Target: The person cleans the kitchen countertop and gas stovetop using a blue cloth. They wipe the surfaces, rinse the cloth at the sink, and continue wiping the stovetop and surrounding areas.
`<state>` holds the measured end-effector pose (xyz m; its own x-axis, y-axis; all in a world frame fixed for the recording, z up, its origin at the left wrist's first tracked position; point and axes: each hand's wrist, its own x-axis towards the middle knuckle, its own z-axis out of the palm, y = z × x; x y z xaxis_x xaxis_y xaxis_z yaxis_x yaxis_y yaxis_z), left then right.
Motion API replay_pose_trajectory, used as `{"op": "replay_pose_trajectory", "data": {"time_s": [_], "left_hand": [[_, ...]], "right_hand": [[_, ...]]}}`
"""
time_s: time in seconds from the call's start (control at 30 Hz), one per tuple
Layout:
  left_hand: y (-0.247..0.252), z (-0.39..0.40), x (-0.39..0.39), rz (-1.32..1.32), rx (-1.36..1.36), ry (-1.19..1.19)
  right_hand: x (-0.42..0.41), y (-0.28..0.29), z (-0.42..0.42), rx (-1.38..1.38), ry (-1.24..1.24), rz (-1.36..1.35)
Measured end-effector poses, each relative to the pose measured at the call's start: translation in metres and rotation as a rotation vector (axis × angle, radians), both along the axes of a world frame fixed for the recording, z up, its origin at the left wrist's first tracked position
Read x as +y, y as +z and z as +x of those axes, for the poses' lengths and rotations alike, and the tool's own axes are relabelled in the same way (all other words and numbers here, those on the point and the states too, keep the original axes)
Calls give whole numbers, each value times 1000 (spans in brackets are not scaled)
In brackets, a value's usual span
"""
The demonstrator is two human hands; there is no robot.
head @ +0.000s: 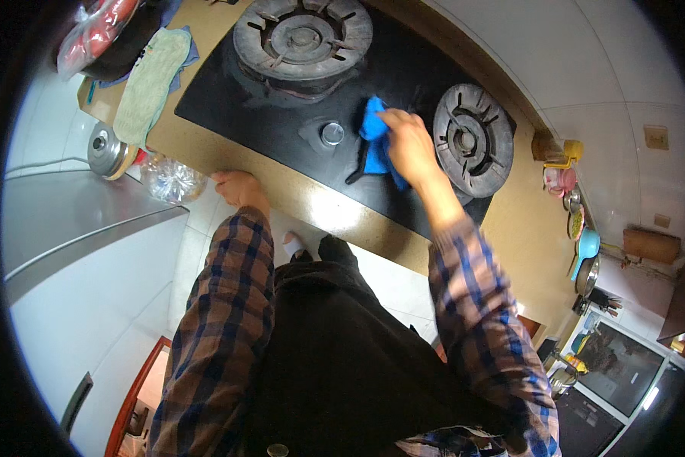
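My right hand (411,143) grips a bunched blue cloth (374,128) against the black top of a gas hob (274,134). Part of the cloth hangs below my fingers, beside a narrow dark piece (356,173) that I cannot make out. Just left of the cloth is a round control knob (332,134). The cloth and hand are between the large left burner (305,37) and the right burner (466,140), nearer the right one. At the front edge of the tan countertop (228,151), my left hand (238,187) is curled, with nothing visible in it.
A pale green oven mitt or cloth (151,85) overhangs the counter's left end, near a plastic bag with red contents (99,37). Below are a metal pot lid (105,145) and a clear plastic bag (174,178). A blue ladle (587,247) and bowls line the right wall.
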<state>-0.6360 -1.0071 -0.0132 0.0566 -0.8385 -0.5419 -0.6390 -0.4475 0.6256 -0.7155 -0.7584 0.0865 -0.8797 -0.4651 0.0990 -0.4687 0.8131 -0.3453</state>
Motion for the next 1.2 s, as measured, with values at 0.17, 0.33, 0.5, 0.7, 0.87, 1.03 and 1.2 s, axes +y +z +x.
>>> {"op": "replay_pose_trajectory", "data": {"time_s": [0.17,0.33,0.5,0.7,0.87,1.03,1.2], "left_hand": [[-46,0,-19,-69,-49,51],[-31,4,3,-218,-85,-182],[-31,15,-7,-276,-136,-450],[-64,22,-33,-652,-994,-1498],[-59,17,-21,-801,-930,-1554],[-138,30,-81,-249,-125,-1016],[-116,68,-40,140,733,-563]], "right_hand": [[-43,-27,32,78,354,493],[-12,-44,131,-39,129,126],[144,-68,222,14,-479,280],[149,-40,204,302,-553,-56],[75,-65,164,106,-367,58],[175,-73,179,83,-555,119],[327,-84,198,161,-939,-81]]}}
